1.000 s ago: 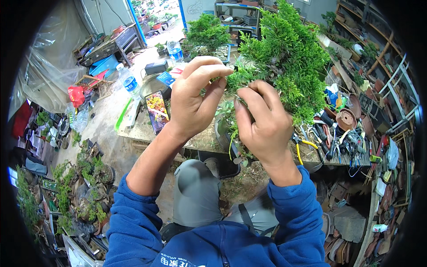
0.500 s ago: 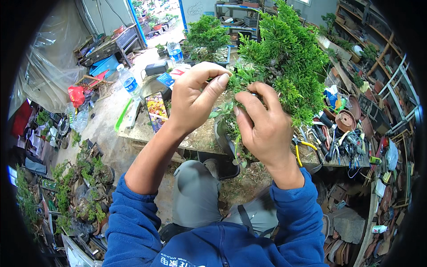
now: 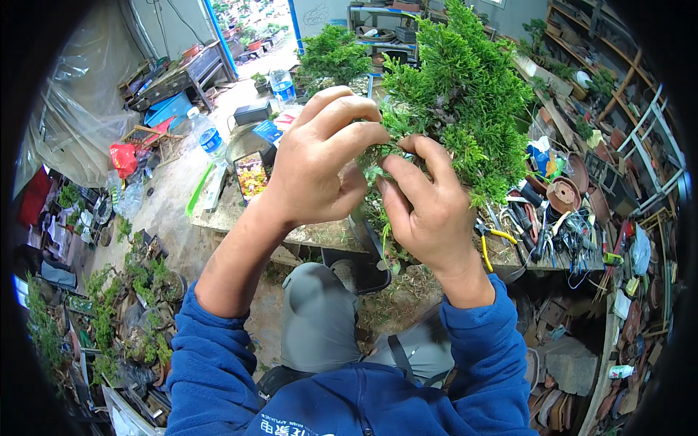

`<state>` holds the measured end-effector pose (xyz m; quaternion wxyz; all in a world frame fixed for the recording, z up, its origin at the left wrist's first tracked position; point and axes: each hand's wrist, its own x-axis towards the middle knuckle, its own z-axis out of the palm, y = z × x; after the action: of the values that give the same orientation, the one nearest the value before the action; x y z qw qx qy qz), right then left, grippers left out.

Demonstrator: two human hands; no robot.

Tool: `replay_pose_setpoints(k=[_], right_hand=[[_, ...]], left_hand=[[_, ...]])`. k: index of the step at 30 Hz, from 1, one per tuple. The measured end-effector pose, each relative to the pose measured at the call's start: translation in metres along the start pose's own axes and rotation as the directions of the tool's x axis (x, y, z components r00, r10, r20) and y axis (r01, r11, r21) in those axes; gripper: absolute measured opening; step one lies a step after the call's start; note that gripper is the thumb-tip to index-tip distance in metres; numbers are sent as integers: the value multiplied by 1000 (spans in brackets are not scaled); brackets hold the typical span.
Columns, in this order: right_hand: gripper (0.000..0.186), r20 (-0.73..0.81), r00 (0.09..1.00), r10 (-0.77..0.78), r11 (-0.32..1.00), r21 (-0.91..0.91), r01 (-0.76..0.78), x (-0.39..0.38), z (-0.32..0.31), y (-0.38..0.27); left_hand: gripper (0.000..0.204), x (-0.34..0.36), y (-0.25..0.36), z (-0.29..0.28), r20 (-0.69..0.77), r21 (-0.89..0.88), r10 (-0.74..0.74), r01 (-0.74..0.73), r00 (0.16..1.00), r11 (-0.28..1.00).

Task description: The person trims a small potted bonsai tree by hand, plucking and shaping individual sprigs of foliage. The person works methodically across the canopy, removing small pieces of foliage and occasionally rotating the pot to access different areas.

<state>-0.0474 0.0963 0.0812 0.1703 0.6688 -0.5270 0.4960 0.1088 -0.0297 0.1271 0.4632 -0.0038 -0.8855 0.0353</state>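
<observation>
A juniper bonsai (image 3: 465,94) with dense green foliage stands in front of me, slightly right of centre. Both hands are at the low branches on its left side. My left hand (image 3: 323,163) is bent over there with curled fingers; its fingertips reach into the leaves, and whatever they hold is hidden. Close beside it, my right hand (image 3: 432,211) has thumb and fingers closed around a juniper branch (image 3: 382,156), partly covered by the fingers. Below the hands, small leafy sprigs hang by the dark pot edge (image 3: 367,236).
Yellow-handled pliers (image 3: 498,236) and several other tools (image 3: 560,236) lie on the bench at right, beside a brown pot (image 3: 563,195). A phone (image 3: 252,176), water bottles (image 3: 207,136) and a green strip (image 3: 198,190) are at left. Another small tree (image 3: 334,54) stands behind.
My left hand has turned over from its raised thumb-and-finger pinch, and its fingers now bend down into the foliage near my right hand. The right hand has barely shifted.
</observation>
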Motion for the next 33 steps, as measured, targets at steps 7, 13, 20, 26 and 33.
replay_pose_setpoints(k=[7,13,20,26,33], right_hand=[[30,-16,1000,0,1000,19,0,-1,1,2],[32,-45,999,7,999,31,-5,-3,2,3],[37,-83,997,1,999,51,3,-6,1,3],[48,-94,995,33,995,98,-24,-10,3,5],[53,-137,989,55,998,51,-48,-4,4,5]], left_hand=[[40,17,7,-3,63,110,74,-80,995,991],[26,24,1,-7,48,107,124,-129,991,986],[18,17,-5,-6,46,-9,39,-38,998,999],[8,8,3,7,-34,-301,-292,269,956,915],[27,3,-8,-1,-186,-729,-762,433,620,531]])
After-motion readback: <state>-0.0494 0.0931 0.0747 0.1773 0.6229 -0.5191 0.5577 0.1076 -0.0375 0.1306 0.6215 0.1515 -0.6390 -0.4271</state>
